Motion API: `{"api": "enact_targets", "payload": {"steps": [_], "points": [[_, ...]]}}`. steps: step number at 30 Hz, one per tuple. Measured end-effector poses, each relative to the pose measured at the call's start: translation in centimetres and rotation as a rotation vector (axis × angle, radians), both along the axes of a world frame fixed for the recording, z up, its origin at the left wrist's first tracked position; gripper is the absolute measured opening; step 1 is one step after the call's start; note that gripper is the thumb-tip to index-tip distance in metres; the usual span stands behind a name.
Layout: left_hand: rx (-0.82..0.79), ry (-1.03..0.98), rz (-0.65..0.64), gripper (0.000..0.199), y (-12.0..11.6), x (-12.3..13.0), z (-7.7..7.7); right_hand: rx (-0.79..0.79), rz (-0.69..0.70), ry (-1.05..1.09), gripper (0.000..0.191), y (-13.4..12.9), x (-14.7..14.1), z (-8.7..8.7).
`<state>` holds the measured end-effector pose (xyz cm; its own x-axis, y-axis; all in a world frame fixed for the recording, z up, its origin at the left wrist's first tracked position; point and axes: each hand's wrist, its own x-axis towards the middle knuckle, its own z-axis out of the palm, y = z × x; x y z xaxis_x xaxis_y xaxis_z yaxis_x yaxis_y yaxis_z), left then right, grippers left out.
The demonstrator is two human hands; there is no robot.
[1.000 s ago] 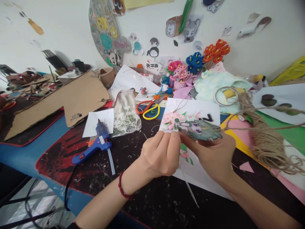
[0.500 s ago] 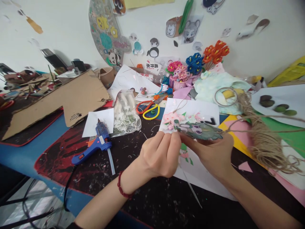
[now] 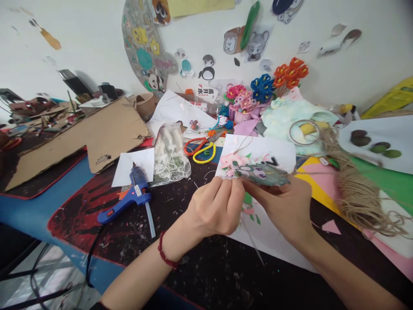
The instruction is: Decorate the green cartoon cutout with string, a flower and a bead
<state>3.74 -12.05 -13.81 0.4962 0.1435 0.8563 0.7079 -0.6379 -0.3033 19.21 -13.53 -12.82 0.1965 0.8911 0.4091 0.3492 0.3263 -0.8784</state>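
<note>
My right hand holds a grey-green cartoon animal cutout flat above a white sheet that carries pink paper flowers and green leaves. My left hand, with a red bracelet at the wrist, pinches the cutout's left end, fingertips meeting those of the right hand. A thin clear stick hangs down below the hands over the dark table. A strand of jute twine runs from the cutout to the twine bundle on the right.
A blue glue gun lies left of the hands, beside a bag of white pieces. Scissors with orange and yellow handles lie behind. Cardboard, pipe-cleaner flowers, a wire ring and coloured sheets crowd the table.
The cutout has shifted slightly left and tilted in my hands, and the taut twine strand to the right has slackened and blurred. Both hands stay in the same place.
</note>
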Motion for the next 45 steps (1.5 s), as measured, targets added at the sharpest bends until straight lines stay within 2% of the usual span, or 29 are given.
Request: {"api": "enact_targets", "payload": {"steps": [9,19,25,30,36,45], "points": [[0.122,0.081,-0.049,0.018,-0.1,-0.1,0.9,-0.064,0.059,0.160,0.008,-0.2,-0.2,0.6],[0.170,0.135,-0.061,0.012,-0.9,-0.4,2.1,-0.112,0.127,0.331,0.008,-0.3,-0.4,1.0],[0.111,0.218,-0.040,0.010,-1.5,-0.6,2.5,-0.155,0.105,0.285,0.008,-0.4,-0.2,0.9],[0.120,0.181,-0.036,0.014,-1.4,-0.4,2.4,-0.093,0.088,0.198,0.007,-0.4,-0.2,0.5],[0.122,0.164,-0.067,0.017,-1.3,-0.2,2.2,0.041,0.005,0.034,0.009,-0.8,-0.2,0.2],[0.096,0.117,-0.074,0.021,-1.4,-0.3,1.5,0.111,0.012,-0.051,0.007,-0.9,0.0,-0.5]]}}
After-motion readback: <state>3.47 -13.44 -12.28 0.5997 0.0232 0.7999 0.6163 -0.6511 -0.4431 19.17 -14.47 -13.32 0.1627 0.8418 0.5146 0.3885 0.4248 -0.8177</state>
